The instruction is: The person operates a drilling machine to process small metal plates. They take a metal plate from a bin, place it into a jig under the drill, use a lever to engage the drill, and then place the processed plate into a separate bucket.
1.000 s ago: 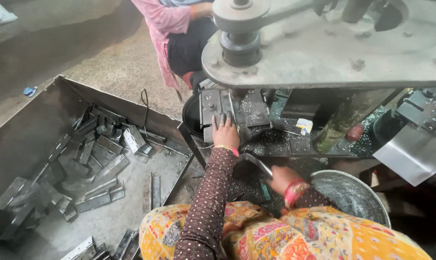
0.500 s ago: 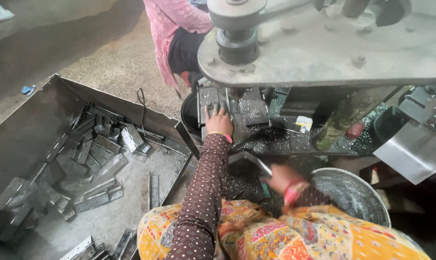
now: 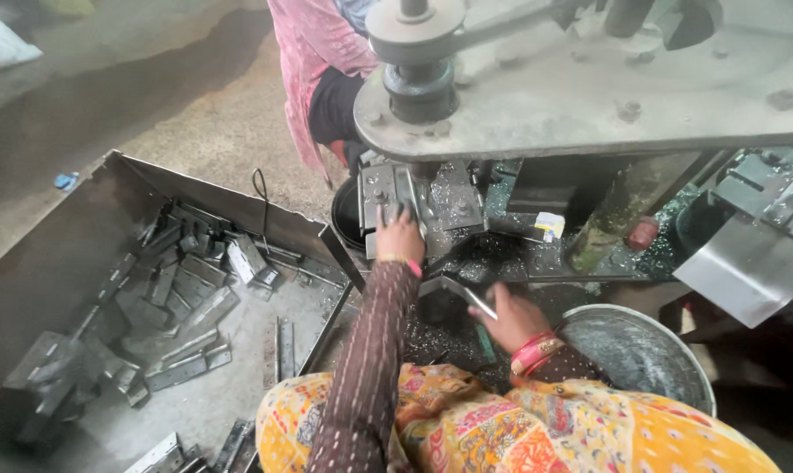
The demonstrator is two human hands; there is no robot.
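My left hand reaches forward and rests on a grey metal piece at the die of the press machine, fingers spread over it. My right hand, with red bangles at the wrist, is closed around a bent grey metal piece lying on the oily machine bed. Dark metal chips cover the bed between my two hands.
A large open metal bin on the left holds several grey metal brackets. A round steel basin sits at my right. Another person in pink clothing sits behind the machine. A metal plate juts out at right.
My left hand has moved forward and slightly up onto the piece at the die. My right hand has stayed on the bent piece. The view has shifted a little.
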